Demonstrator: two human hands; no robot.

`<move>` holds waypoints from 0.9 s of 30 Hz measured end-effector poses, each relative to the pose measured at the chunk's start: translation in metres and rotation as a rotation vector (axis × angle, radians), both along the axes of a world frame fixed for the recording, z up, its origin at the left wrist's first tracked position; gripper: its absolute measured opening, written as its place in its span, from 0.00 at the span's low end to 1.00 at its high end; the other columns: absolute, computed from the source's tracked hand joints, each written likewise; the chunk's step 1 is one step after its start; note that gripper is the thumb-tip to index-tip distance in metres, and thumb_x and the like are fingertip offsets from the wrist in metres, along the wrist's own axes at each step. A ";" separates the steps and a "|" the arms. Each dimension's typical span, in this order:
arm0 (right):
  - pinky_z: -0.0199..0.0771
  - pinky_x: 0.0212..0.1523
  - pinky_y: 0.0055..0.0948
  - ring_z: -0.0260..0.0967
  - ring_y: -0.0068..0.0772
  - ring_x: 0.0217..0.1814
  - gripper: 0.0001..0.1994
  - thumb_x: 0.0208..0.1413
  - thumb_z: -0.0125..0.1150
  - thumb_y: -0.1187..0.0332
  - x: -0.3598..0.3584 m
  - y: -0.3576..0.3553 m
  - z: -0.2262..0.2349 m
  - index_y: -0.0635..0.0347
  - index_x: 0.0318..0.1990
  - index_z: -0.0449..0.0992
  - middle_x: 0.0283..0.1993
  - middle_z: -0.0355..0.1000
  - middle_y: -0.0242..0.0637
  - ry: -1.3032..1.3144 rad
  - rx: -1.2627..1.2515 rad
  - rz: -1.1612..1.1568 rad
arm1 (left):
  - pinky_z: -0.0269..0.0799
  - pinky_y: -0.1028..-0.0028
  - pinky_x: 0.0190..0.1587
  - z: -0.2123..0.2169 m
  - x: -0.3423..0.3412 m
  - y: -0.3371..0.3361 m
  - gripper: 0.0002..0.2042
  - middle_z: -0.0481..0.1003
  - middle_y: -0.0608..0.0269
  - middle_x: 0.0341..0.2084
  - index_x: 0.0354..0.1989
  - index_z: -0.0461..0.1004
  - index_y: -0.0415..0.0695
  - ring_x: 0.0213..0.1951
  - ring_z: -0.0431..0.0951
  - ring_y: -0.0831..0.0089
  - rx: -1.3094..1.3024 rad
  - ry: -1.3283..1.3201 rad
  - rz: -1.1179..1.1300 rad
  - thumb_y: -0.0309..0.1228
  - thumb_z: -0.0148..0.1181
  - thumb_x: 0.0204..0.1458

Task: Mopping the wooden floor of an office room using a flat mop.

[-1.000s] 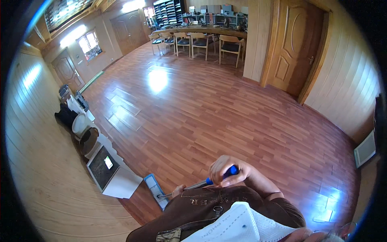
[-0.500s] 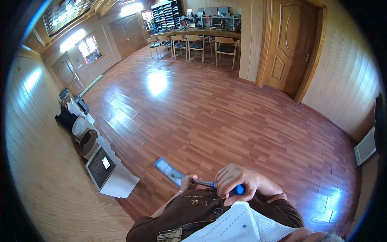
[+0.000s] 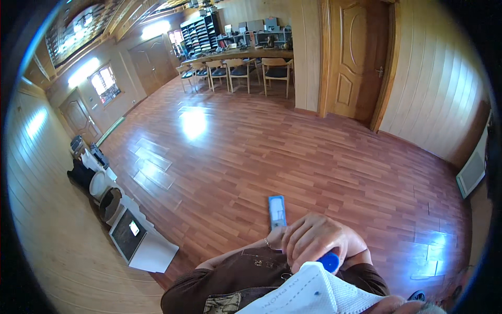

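The blue tool (image 3: 277,211) is a flat, narrow piece with a pale, whitish panel down its middle and a bright blue frame. Its upper end stands out above the hands and points toward twelve o'clock, against the reddish wooden floor (image 3: 293,152). A rounded, saturated blue end (image 3: 329,261) shows lower down, at about five o'clock from the flat piece, peeping out beneath the knuckles; whether the two blue parts belong to one object cannot be told, since the hands cover what lies between.

The right hand (image 3: 321,240) lies over the rounded blue end, its grip curled tight around it, fingers bent and close together. The left hand (image 3: 274,240) is mostly hidden behind the right one; only its thumb side and a thin bracelet at the wrist show, just below the flat piece and touching its lower end. Its grip appears closed on that lower end, though the fingers themselves are out of sight.

Both hands sit low in the view, at six o'clock, above brown sleeves (image 3: 240,272) and a white face mask (image 3: 314,293). At eight o'clock, by the panelled wall, a white box with a dark screen (image 3: 130,238) stands on the floor.
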State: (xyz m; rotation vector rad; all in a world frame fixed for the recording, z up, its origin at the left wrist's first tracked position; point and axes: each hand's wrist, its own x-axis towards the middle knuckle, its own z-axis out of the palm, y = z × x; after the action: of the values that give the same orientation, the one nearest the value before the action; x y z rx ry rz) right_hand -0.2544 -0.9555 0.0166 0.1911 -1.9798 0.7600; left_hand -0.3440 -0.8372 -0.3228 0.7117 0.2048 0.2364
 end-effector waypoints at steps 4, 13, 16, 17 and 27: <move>0.74 0.35 0.37 0.75 0.44 0.34 0.22 0.44 0.73 0.58 -0.006 0.029 -0.033 0.65 0.41 0.75 0.39 0.77 0.45 -0.068 -0.028 -0.065 | 0.65 0.65 0.52 0.072 -0.031 0.000 0.21 0.75 0.56 0.40 0.49 0.69 0.41 0.46 0.73 0.66 0.371 -0.018 0.236 0.43 0.55 0.54; 0.61 0.31 0.38 0.64 0.40 0.30 0.21 0.54 0.61 0.51 -0.047 0.106 -0.172 0.64 0.32 0.70 0.28 0.64 0.45 -0.435 -0.413 -0.352 | 0.61 0.52 0.59 0.251 -0.193 0.013 0.48 0.69 0.43 0.51 0.64 0.51 0.44 0.57 0.67 0.49 1.022 -0.443 0.509 0.48 0.73 0.37; 0.60 0.32 0.31 0.59 0.25 0.31 0.21 0.54 0.63 0.50 -0.074 0.138 -0.247 0.63 0.33 0.70 0.26 0.60 0.33 -0.595 -0.697 -0.252 | 0.71 0.52 0.41 0.280 -0.217 0.002 0.43 0.75 0.49 0.34 0.58 0.54 0.44 0.37 0.78 0.53 1.275 -0.643 0.841 0.44 0.74 0.37; 0.62 0.34 0.32 0.60 0.27 0.33 0.23 0.53 0.62 0.48 -0.082 0.144 -0.266 0.62 0.34 0.71 0.27 0.63 0.34 -0.659 -0.768 -0.231 | 0.71 0.58 0.37 0.275 -0.225 0.003 0.31 0.76 0.56 0.25 0.50 0.59 0.44 0.26 0.78 0.60 1.361 -0.601 1.041 0.40 0.71 0.42; 0.64 0.31 0.39 0.66 0.36 0.29 0.17 0.51 0.64 0.53 -0.148 0.166 -0.350 0.56 0.30 0.69 0.24 0.67 0.38 -0.672 -0.847 -0.733 | 0.72 0.64 0.32 0.257 -0.306 0.070 0.17 0.75 0.61 0.21 0.38 0.61 0.46 0.22 0.78 0.67 1.401 -0.613 0.914 0.31 0.65 0.47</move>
State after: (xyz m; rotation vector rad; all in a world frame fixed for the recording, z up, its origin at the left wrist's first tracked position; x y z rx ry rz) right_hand -0.4022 -0.7900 -0.3331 -1.3582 -1.8913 1.1526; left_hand -0.6497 -0.7671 -0.0662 1.8470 -0.3030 1.5423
